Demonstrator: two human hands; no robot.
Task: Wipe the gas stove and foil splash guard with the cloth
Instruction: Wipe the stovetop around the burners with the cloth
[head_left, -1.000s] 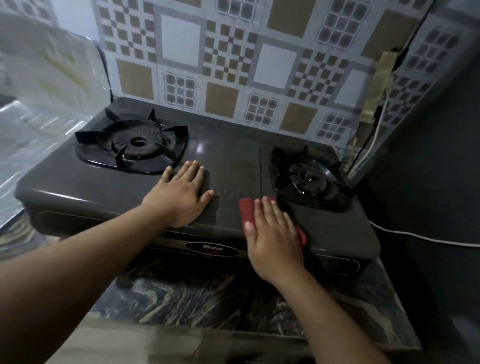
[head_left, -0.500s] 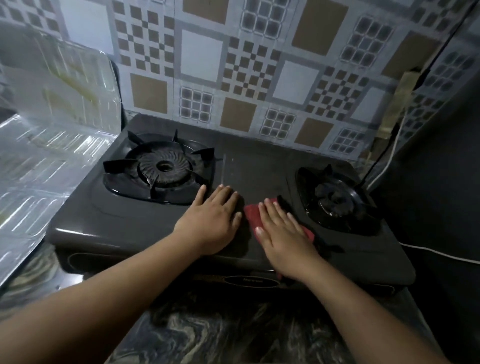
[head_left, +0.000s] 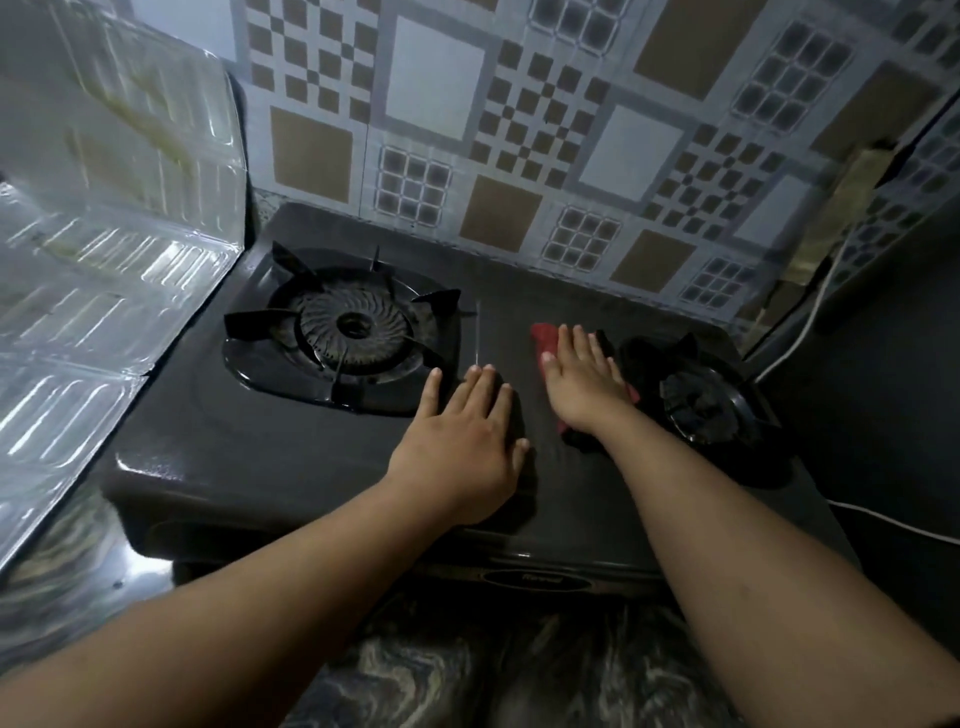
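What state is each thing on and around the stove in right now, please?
Left hand: flat on the stove top, fingers straight.
Right hand: pressing the cloth flat, fingers straight.
Cloth: red, on the stove under the right hand.
Stove: no flame showing.
Left burner: unlit, bare.
Right burner: unlit, bare.
Foil splash guard: standing beside the stove, untouched.

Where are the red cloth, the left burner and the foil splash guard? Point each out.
red cloth (head_left: 544, 333): head view, exposed far corner beyond the right hand's fingers.
left burner (head_left: 353, 326): head view, centre of the burner head.
foil splash guard (head_left: 98, 291): head view, ribbed panel left of the stove.
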